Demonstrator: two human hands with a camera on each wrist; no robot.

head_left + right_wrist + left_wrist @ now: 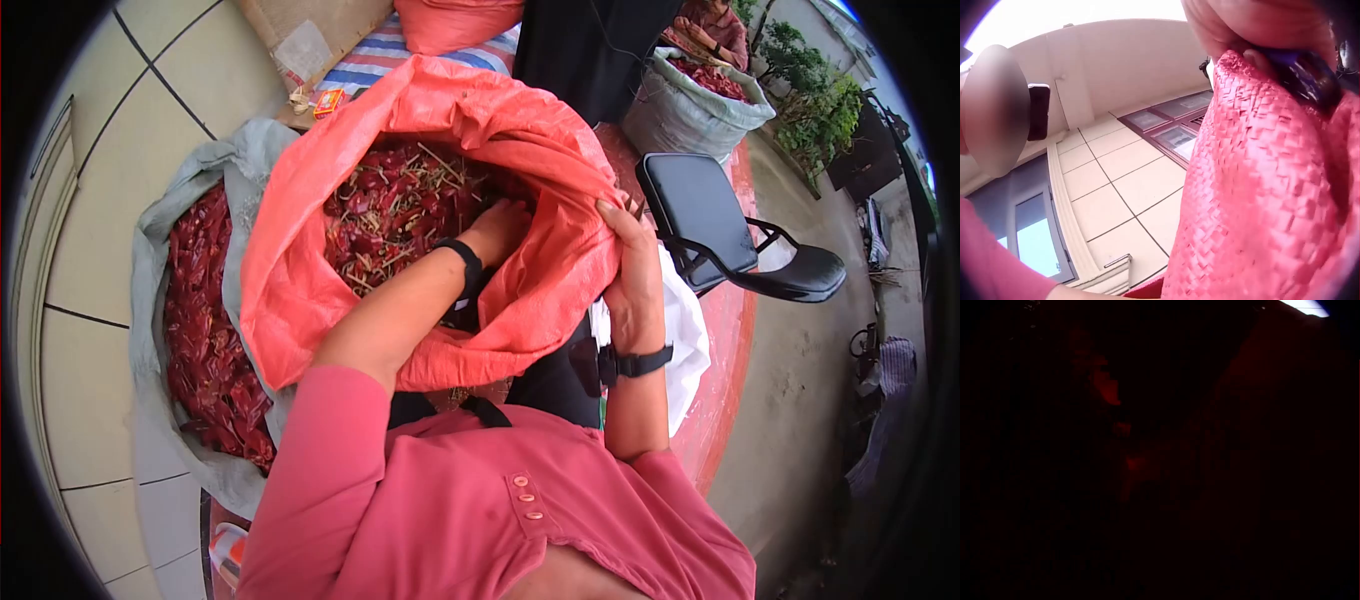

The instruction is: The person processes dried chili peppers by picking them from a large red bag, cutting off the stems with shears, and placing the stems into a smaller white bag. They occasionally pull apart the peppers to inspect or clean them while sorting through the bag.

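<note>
A wide red woven sack (pixel 300 290) stands open in front of the person, with dark red dried chillies (pixel 400 200) and pale stems inside. The left hand (pixel 500 228) reaches down among them at the right side of the opening, its fingertips hidden. Almost everything in the left wrist view is dark, with faint red patches. At the sack's right rim the right hand (pixel 635 270) grips the folded edge. The right wrist view shows this hand (pixel 1260 25) above the sack (pixel 1247 187), with a dark, shiny purplish thing (pixel 1310 78) against it that I cannot identify.
To the left stands a grey sack (pixel 155 330) of red chillies. A black chair (pixel 700 215) is at the right. Farther back, another person (pixel 725 30) sits behind a pale sack (pixel 680 115). A small red and yellow box (pixel 328 102) lies beyond the red sack.
</note>
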